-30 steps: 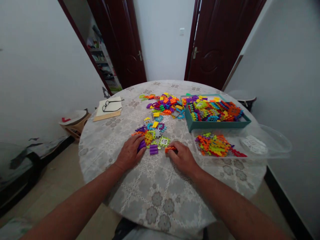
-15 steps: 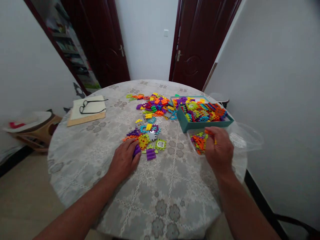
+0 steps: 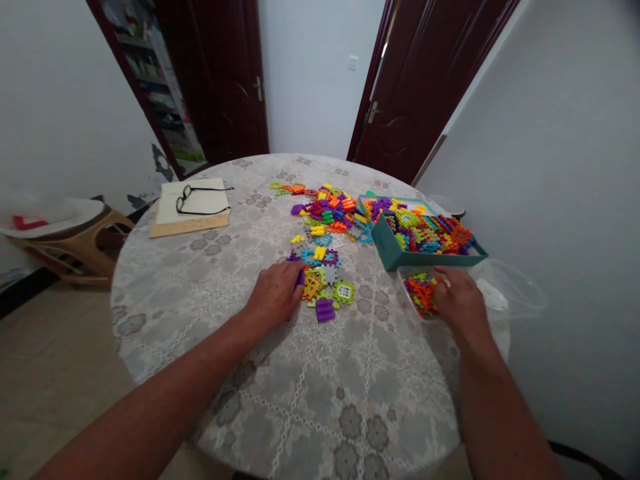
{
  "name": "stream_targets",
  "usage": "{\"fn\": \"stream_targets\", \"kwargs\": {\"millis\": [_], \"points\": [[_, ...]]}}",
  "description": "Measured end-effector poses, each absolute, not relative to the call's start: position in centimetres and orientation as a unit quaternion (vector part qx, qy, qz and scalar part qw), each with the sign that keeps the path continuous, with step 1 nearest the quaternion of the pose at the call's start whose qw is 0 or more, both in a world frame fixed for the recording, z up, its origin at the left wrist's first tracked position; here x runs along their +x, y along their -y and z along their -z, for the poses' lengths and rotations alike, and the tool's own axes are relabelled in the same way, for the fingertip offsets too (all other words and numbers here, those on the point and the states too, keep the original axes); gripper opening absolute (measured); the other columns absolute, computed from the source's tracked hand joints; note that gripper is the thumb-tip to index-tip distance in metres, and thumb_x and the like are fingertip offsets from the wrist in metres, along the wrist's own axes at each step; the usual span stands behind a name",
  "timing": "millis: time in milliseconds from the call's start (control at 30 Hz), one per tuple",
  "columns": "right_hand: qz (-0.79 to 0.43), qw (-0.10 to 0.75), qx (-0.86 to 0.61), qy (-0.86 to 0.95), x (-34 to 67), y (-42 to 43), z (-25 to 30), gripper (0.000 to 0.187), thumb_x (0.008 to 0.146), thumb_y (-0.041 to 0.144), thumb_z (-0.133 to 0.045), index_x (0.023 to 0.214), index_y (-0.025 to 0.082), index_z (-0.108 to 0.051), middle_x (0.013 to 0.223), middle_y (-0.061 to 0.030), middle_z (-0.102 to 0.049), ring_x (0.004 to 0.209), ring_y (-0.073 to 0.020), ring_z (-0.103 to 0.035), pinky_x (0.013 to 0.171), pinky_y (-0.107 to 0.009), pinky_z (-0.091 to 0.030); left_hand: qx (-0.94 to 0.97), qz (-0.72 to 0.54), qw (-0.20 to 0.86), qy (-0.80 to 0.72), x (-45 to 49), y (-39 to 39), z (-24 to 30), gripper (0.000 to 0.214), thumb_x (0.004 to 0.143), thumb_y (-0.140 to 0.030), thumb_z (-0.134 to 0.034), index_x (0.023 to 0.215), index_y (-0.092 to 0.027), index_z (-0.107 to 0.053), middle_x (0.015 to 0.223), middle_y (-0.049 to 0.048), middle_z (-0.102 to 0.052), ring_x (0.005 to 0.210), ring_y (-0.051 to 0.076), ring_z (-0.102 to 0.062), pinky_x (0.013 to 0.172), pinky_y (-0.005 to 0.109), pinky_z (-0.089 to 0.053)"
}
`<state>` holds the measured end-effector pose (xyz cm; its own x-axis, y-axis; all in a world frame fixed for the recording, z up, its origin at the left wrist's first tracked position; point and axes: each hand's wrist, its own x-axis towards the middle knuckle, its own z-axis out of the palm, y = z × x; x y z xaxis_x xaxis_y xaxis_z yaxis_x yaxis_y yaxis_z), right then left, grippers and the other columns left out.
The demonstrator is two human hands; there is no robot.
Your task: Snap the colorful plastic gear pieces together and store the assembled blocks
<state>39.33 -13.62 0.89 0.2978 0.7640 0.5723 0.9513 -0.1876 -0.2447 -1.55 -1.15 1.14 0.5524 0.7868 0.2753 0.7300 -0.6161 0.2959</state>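
Note:
My left hand (image 3: 277, 292) rests at the near left side of a small pile, fingers curled around a purple plastic building piece (image 3: 301, 277). Close by lie a yellow lattice piece (image 3: 313, 285), a grey piece (image 3: 330, 274), a lime piece with a white label (image 3: 344, 291) and a ridged purple piece (image 3: 325, 310). My right hand (image 3: 463, 301) dips into a clear plastic box (image 3: 407, 308) with orange and lime pieces (image 3: 423, 293). Its fingers are bent together among the pieces. Whatever they hold is hidden.
A teal box (image 3: 430, 260) full of coloured pieces stands behind the clear box, whose transparent lid (image 3: 520, 290) spreads to the right. A larger heap (image 3: 333, 208) lies left of the teal box. Eyeglasses (image 3: 200, 200) rest on a paper pad (image 3: 167, 203) on the round table (image 3: 300, 393).
The whole view has shifted, so the table's things sit farther right. My right hand has lowered into the clear box; the orange piece at its fingertips no longer shows. My left hand moved slightly away from me.

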Motion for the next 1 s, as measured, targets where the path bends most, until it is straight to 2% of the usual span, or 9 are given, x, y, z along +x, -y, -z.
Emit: {"fn": "stream_targets", "kwargs": {"millis": [133,233,333,400,600,733,833,900,1000], "points": [[0.127,0.328,-0.778,0.520,36.6,14.3,-2.9,0.034,0.093,0.031,-0.048,0.108,0.018,-0.076,0.109,-0.0137,-0.076,0.101,-0.0293,-0.069,0.099,-0.047,-0.053,0.849,-0.272,0.098,-0.442,-2.8,-1.2,-0.6,0.049,0.092,-0.022,-0.056,0.141,-0.020,-0.057,0.133,0.0134,-0.067,0.124,0.031,-0.063,0.109,0.048,-0.050],[0.025,0.344,-0.755,0.558,32.6,14.1,-5.0,0.032,0.098,0.037,-0.052,0.114,0.021,-0.075,0.110,-0.0103,-0.076,0.097,-0.0259,-0.070,0.093,-0.042,-0.055,0.821,-0.309,0.127,-0.463,-4.3,-2.2,-0.1,0.049,0.093,-0.025,-0.057,0.141,-0.019,-0.057,0.130,0.0119,-0.067,0.116,0.028,-0.065,0.106,0.044,-0.052],[-0.147,0.269,-0.663,0.684,27.3,13.0,-6.5,0.029,0.099,0.036,-0.057,0.121,0.025,-0.072,0.113,-0.0070,-0.074,0.092,-0.0214,-0.070,0.085,-0.036,-0.056,0.795,-0.322,0.166,-0.486,-5.4,-2.5,0.1,0.048,0.091,-0.028,-0.064,0.139,-0.020,-0.060,0.121,0.0084,-0.068,0.095,0.023,-0.067,0.095,0.040,-0.057],[-0.200,0.215,-0.600,0.745,23.9,12.0,-6.7,0.029,0.099,0.033,-0.061,0.126,0.026,-0.069,0.117,-0.0070,-0.072,0.094,-0.0206,-0.069,0.084,-0.035,-0.055,0.789,-0.332,0.181,-0.483,-5.7,-2.5,0.1,0.046,0.090,-0.028,-0.068,0.135,-0.021,-0.062,0.118,0.0068,-0.068,0.091,0.021,-0.066,0.092,0.039,-0.057],[-0.136,0.149,-0.589,0.783,18.0,11.1,-3.3,0.032,0.090,0.027,-0.075,0.120,0.026,-0.066,0.114,-0.0094,-0.065,0.096,-0.0244,-0.063,0.080,-0.034,-0.050,0.784,-0.366,0.206,-0.456,-5.7,-2.7,-0.3,0.038,0.091,-0.020,-0.064,0.129,-0.025,-0.065,0.113,0.0046,-0.064,0.097,0.020,-0.064,0.094,0.037,-0.055],[-0.142,0.196,-0.578,0.780,17.6,11.8,-1.8,0.019,0.093,0.019,-0.061,0.111,0.023,-0.061,0.104,-0.0075,-0.062,0.091,-0.0229,-0.060,0.078,-0.034,-0.049,0.791,-0.371,0.196,-0.446,-5.3,-2.8,-0.2,0.033,0.097,-0.022,-0.054,0.128,-0.023,-0.066,0.110,0.0064,-0.065,0.105,0.023,-0.063,0.100,0.040,-0.052],[-0.158,0.261,-0.543,0.782,16.9,11.7,-2.0,0.018,0.090,0.014,-0.056,0.105,0.023,-0.058,0.102,-0.0071,-0.062,0.094,-0.0233,-0.060,0.083,-0.036,-0.050,0.765,-0.397,0.207,-0.462,-5.0,-3.0,-0.1,0.036,0.097,-0.022,-0.053,0.131,-0.022,-0.065,0.119,0.0082,-0.067,0.108,0.023,-0.063,0.102,0.040,-0.051],[-0.172,0.281,-0.507,0.797,15.8,11.4,-2.1,0.027,0.088,0.012,-0.055,0.111,0.024,-0.059,0.112,-0.0088,-0.064,0.106,-0.0247,-0.062,0.091,-0.038,-0.052,0.732,-0.423,0.227,-0.483,-4.8,-3.3,-0.1,0.036,0.095,-0.023,-0.057,0.130,-0.020,-0.065,0.122,0.0084,-0.068,0.104,0.022,-0.065,0.100,0.039,-0.052],[-0.173,0.236,-0.480,0.827,13.4,10.7,-1.9,0.044,0.089,0.011,-0.056,0.131,0.025,-0.059,0.139,-0.0119,-0.061,0.122,-0.0269,-0.061,0.097,-0.040,-0.054,0.684,-0.445,0.266,-0.514,-5.0,-3.8,-0.1,0.030,0.092,-0.029,-0.062,0.119,-0.019,-0.070,0.108,0.0057,-0.074,0.092,0.019,-0.066,0.092,0.036,-0.054]]}}
